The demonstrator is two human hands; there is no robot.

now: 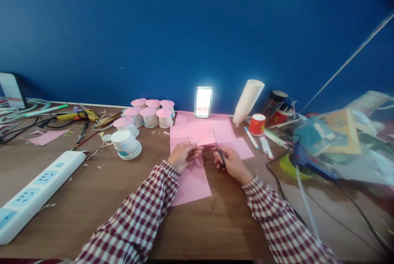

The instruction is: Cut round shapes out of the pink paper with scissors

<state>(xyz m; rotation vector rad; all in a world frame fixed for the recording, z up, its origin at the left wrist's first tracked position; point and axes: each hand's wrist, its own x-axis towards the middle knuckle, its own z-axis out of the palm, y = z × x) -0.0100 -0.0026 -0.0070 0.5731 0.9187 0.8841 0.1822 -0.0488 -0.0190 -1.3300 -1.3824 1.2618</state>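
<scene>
My left hand (185, 155) pinches the lower edge of a small piece of pink paper (201, 133), holding it above the table. Fingers of my right hand (229, 162) are closed round the handles of a pair of scissors (220, 158), whose blades point up along the right side of that piece. Beneath both hands lie larger pink sheets (192, 186) on the wooden table. To the left stand several white paper cups topped with pink paper discs (148, 112). Nearer to me is a white cup (125, 143) without a pink top.
A white power strip (43, 190) lies at left, with a yellow glue gun (78, 115) behind it. At right are stacked white cups (248, 102), a red cup (257, 124), markers (266, 148), a blue glue gun (310, 165) and plastic bags. A bright phone (203, 102) stands by the blue wall.
</scene>
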